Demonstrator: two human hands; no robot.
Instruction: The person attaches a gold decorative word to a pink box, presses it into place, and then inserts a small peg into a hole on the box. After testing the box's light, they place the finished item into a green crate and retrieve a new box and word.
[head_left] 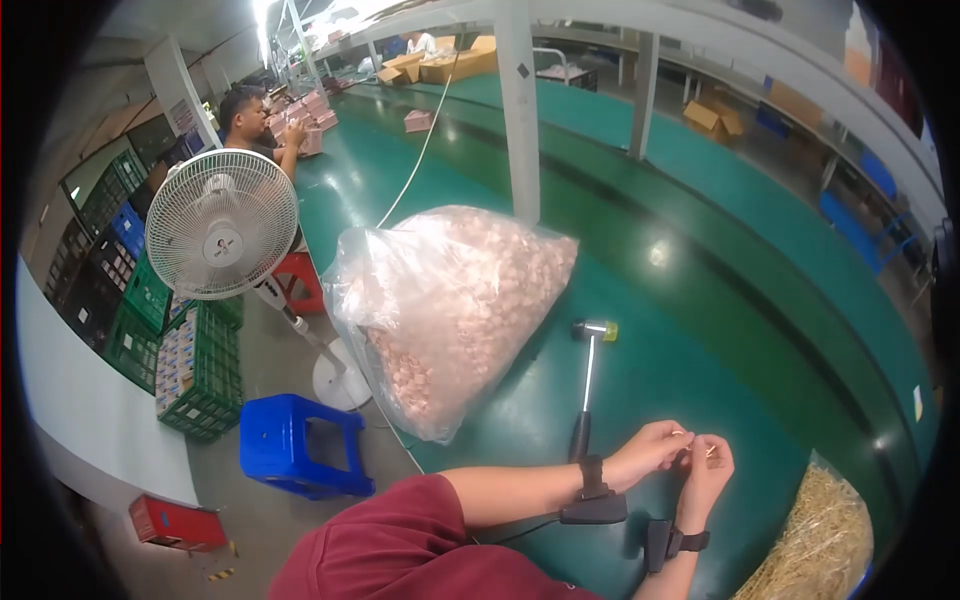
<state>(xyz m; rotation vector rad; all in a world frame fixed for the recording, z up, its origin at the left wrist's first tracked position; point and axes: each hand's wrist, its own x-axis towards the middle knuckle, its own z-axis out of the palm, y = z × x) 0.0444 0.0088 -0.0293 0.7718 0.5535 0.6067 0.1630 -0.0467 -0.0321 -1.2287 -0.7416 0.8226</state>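
My left hand [650, 453] and my right hand [708, 466] meet above the green table, fingertips pinched close together. A small gold-coloured piece [711, 451] shows at the fingers of my right hand; its exact kind is too small to tell. Whatever the left fingertips pinch is mostly hidden. Left of my hands lies a mallet [588, 385] with a black and yellow head, its dark grip close to my left wrist. At the lower right, near my right forearm, rests a clear bag of thin golden parts [815, 535].
A big clear bag of small pale pink parts [460, 300] takes up the table's left side. A metal post [519, 120] rises behind it. Beside the table stand a white fan [222, 225], a blue stool [300, 445] and green crates [200, 370]. Another person [245, 120] works farther back.
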